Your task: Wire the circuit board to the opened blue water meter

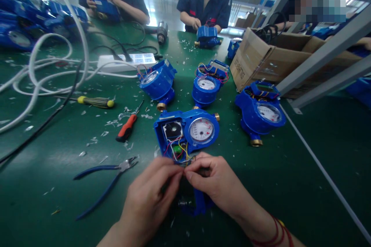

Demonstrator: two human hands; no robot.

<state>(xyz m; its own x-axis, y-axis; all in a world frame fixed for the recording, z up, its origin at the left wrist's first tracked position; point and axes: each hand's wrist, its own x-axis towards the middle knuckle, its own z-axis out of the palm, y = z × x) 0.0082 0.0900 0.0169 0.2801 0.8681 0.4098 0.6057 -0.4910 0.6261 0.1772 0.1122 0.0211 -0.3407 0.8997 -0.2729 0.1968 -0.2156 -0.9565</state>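
Observation:
In front of me lies a blue water meter [202, 130] with its side housing open, showing a black round part and thin coloured wires [180, 147]. My left hand [153, 189] and my right hand [214, 179] meet just below the housing, thumbs and fingers pinched together on the wire ends. Under and between the hands sits a blue plastic cover [199, 202], partly hidden, with a small spring [184, 203] beside it. Cutting pliers [125, 165] rest open to the left of my left hand.
Left of the meter are an orange screwdriver [127, 127], a yellow-handled screwdriver [95, 102], a power strip [127, 61] and looped white cable [33, 69]. More meters [206, 85] stand behind. A cardboard box [255, 61] and a metal post [327, 50] are at right. Two co-workers sit opposite.

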